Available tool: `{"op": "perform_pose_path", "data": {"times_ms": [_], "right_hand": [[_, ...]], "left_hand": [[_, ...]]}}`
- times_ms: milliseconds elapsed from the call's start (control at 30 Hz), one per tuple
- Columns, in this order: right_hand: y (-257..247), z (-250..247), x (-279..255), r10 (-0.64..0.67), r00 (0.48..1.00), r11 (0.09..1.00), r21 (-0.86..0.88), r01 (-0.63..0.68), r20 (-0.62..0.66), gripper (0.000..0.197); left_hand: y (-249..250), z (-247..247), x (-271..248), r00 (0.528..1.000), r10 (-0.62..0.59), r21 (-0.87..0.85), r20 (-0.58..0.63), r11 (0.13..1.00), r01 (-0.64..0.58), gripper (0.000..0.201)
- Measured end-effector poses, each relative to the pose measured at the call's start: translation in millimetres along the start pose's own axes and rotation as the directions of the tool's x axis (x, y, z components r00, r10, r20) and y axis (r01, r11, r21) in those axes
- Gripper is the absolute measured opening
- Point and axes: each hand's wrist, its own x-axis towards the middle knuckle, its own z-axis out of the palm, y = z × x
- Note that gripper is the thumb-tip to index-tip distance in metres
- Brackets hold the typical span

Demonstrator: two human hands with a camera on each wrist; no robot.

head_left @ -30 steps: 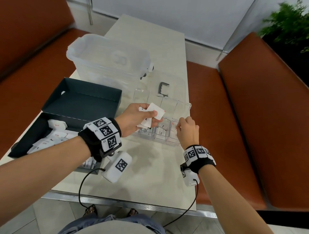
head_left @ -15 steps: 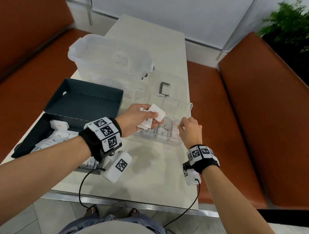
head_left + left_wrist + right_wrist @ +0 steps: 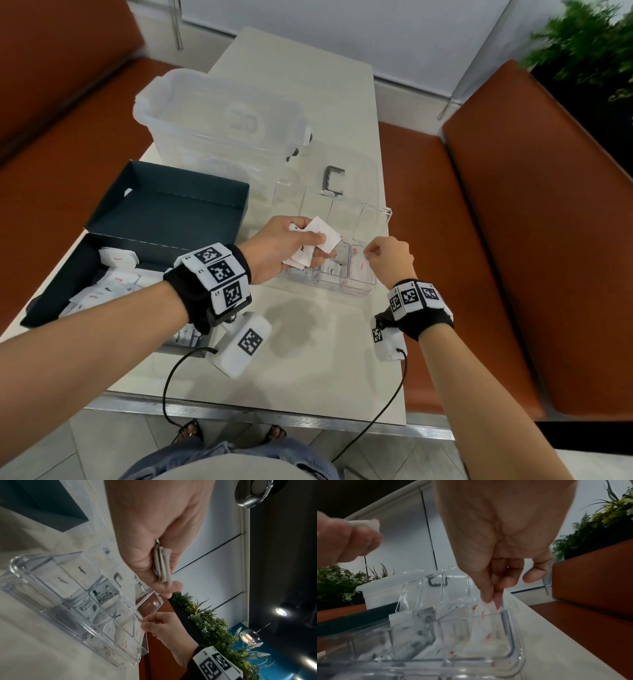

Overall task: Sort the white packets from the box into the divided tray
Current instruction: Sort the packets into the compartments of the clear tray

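Packet in right hand: a white packet with red print is pinched at its top edge and stands upright in the near right compartment of the divided tray.
Right hand: the right hand is held over the tray's right end, thumb and fingertips closed on the packet's upper edge, the other fingers curled.
Packets in left hand: a small stack of white packets is gripped flat between thumb and curled fingers; in the left wrist view their edges are seen side on. The number in the stack cannot be told.
Left hand: the left hand is held above the tray's left half, apart from the right hand.
Divided tray: clear plastic, set on the table; packets marked "Sugar" and "Stevia" are seen in separate compartments.
Box: a dark open box lies at the left of the table, with more white packets loose inside; its lid stands open behind it.
Surroundings: a translucent lidded container stands beyond the box; orange bench seats flank the table; a green plant is seen at the upper right.
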Motion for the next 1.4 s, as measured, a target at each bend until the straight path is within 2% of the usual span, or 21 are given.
{"op": "perform_pose_path", "data": {"times_ms": [100, 200, 300, 533, 833, 933, 1000, 1067, 1133, 1200, 1267, 1333, 1367, 1400], "right_hand": [[-3, 5, -1, -0.06, 0.998, 0.982, -0.178, 0.056, -0.016, 0.024], [-4, 10, -3, -0.105, 0.994, 0.919, -0.38, 0.102, 0.013, 0.02], [-4, 12, -5, -0.102, 0.994, 0.877, -0.467, 0.11, 0.044, 0.019], [-2, 7, -2, -0.046, 0.997, 0.885, -0.46, 0.071, 0.067, 0.016], [0, 4, -5, -0.031, 0.993, 0.905, -0.418, 0.075, 0.11, 0.031], [-4, -8, -11, -0.081, 0.997, 0.96, -0.269, 0.082, 0.013, 0.022], [-12, -19, -16, -0.145, 0.986, 0.989, -0.004, 0.145, -0.088, 0.019], [-25, -30, -25, -0.17, 0.976, 0.929, 0.308, 0.205, -0.137, 0.018], [-39, -36, -36, -0.163, 0.983, 0.834, 0.521, 0.18, -0.08, 0.013], [-47, -37, -42, -0.165, 0.986, 0.738, 0.664, 0.12, 0.005, 0.009], [-45, -41, -40, -0.125, 0.992, 0.639, 0.765, 0.079, 0.003, 0.008], [-36, -49, -32, -0.053, 0.996, 0.605, 0.791, 0.089, -0.071, 0.008], [-28, -53, -27, -0.041, 0.991, 0.654, 0.746, 0.124, -0.129, 0.008], [-20, -54, -20, -0.06, 0.981, 0.747, 0.644, 0.166, -0.183, 0.008]], "left_hand": [[0, -2, -1, 1.0, 0.005, 0.007, -0.002, 1.0, -0.005, 0.025], [1, -4, -1, 1.0, -0.001, 0.007, -0.009, 1.0, 0.001, 0.029], [0, -6, -2, 1.0, 0.003, 0.001, -0.008, 1.0, -0.003, 0.029], [-1, -5, 0, 1.0, -0.002, 0.002, -0.01, 1.0, 0.002, 0.032], [-3, -5, 5, 1.0, -0.017, -0.012, -0.002, 1.0, 0.017, 0.03], [-2, -4, 6, 0.999, -0.039, -0.045, 0.021, 0.998, 0.04, 0.026], [-2, -3, 8, 0.998, -0.051, -0.066, 0.037, 0.996, 0.053, 0.025], [-3, -2, 10, 0.998, -0.049, -0.069, 0.039, 0.996, 0.052, 0.025], [-4, 2, 13, 0.999, -0.019, -0.052, 0.037, 0.998, 0.021, 0.025], [-5, 5, 14, 0.999, 0.028, -0.045, 0.03, 0.999, -0.027, 0.024], [-5, 8, 16, 0.998, 0.065, -0.059, 0.027, 0.996, -0.063, 0.019], [-5, 9, 19, 0.996, 0.085, -0.061, 0.019, 0.995, -0.083, 0.017], [-6, 8, 20, 0.996, 0.088, -0.05, 0.011, 0.995, -0.087, 0.017], [-6, 7, 21, 0.996, 0.086, -0.039, 0.006, 0.996, -0.086, 0.016]]}}
